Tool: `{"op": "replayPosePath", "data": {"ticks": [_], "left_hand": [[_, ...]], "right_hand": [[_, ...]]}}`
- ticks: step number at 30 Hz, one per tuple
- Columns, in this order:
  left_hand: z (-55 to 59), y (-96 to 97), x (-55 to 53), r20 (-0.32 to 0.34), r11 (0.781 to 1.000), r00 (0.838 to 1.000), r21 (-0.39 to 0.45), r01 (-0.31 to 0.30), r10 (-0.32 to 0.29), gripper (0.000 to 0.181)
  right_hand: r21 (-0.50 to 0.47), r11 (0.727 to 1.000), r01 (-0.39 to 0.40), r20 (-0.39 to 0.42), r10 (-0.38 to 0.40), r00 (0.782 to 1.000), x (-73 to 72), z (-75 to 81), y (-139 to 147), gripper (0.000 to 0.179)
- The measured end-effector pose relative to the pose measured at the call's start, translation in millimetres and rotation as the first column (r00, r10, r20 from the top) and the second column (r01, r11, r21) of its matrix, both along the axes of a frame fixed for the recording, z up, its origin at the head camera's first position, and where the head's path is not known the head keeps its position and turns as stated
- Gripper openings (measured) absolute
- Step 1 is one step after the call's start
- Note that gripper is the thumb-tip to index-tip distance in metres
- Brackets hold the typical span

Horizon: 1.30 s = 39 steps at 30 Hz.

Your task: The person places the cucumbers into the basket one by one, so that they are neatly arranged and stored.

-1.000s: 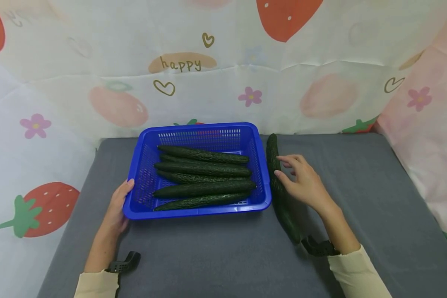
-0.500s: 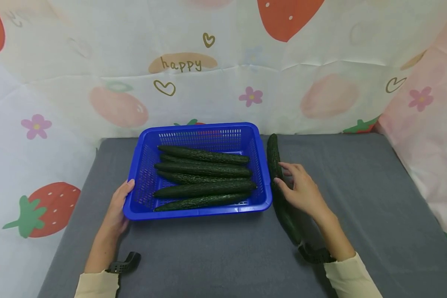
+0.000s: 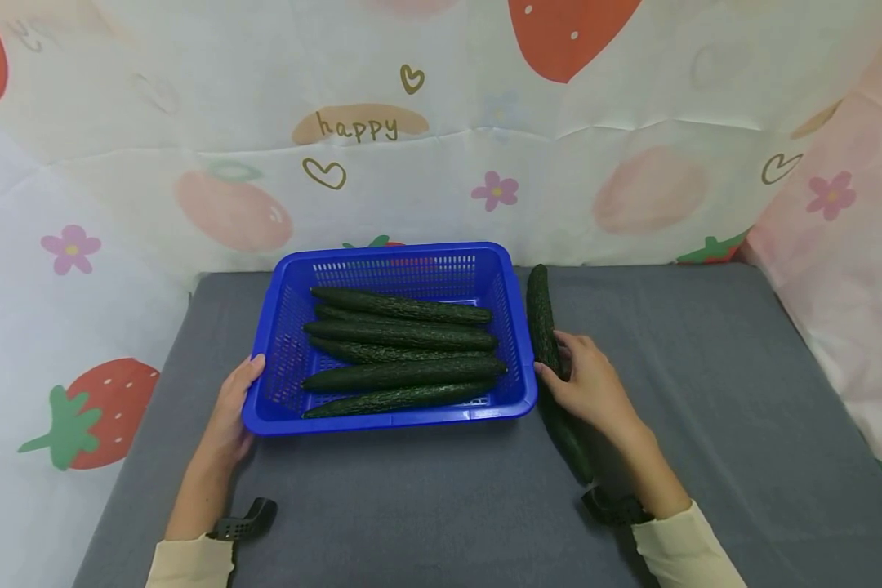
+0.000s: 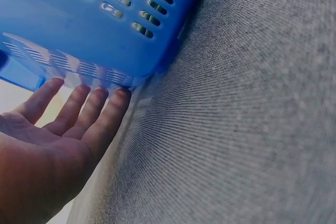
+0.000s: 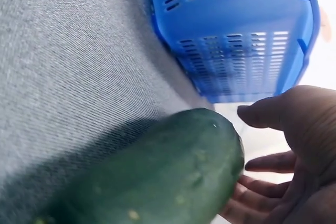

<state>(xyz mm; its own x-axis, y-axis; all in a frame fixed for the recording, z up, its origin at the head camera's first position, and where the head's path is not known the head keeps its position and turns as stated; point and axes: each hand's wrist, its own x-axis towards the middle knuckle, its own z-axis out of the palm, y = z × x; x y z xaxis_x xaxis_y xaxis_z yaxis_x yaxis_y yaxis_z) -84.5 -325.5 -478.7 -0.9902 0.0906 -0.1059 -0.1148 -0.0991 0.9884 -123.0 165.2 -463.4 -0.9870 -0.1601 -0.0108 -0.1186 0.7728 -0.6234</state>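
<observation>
A blue plastic basket stands on the grey cloth, with several dark green cucumbers lying crosswise inside. My left hand holds its left end: the thumb lies over the rim, and the fingertips touch the perforated outer wall in the left wrist view. Another cucumber lies lengthwise on the cloth, close by the basket's right side. My right hand is around its middle, thumb on the basket side and fingers across it. In the right wrist view the thumb stands apart from this cucumber, and some fingers are partly hidden behind it.
Grey cloth covers the table. A white printed curtain hangs right behind the basket and along both sides. Black wrist-camera mounts sit at both wrists, the right one near the loose cucumber's lower end.
My right hand has moved down along the loose cucumber toward me, its fingers now lower and around the middle. The left hand, basket and cucumbers have stayed in place.
</observation>
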Motion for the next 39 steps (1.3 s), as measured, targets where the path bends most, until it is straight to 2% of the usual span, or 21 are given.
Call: {"op": "replayPosePath", "data": {"ticks": [8,14,23,30,34,39], "left_hand": [[-0.8,0.1,0.8,-0.020,1.000,1.000,-0.003,0.009,-0.009,0.046],[0.2,0.5,0.4,-0.007,1.000,1.000,0.007,0.008,-0.008,0.044],[0.7,0.3,-1.1,-0.011,1.000,1.000,0.016,0.024,-0.024,0.037],[0.1,-0.2,-1.3,-0.009,1.000,1.000,0.014,0.018,-0.018,0.037],[-1.0,-0.1,-1.1,-0.022,0.999,0.999,0.041,0.024,-0.023,0.034],[-1.9,0.2,-1.7,-0.027,0.998,0.999,0.061,0.024,-0.023,0.030]], "right_hand": [[0.116,0.993,0.036,0.056,-0.043,0.998,-3.3,2.8,-5,0.084],[0.164,0.986,0.043,0.109,-0.061,0.992,-4.8,4.6,-7,0.090],[0.100,0.995,0.026,0.142,-0.041,0.989,-7.5,7.2,2,0.087],[0.108,0.994,0.020,0.159,-0.037,0.987,-4.9,11.6,11,0.079],[0.084,0.996,0.012,0.181,-0.028,0.983,-2.5,13.3,13,0.076],[0.121,0.993,0.014,0.179,-0.036,0.983,3.3,13.0,12,0.073]]}}
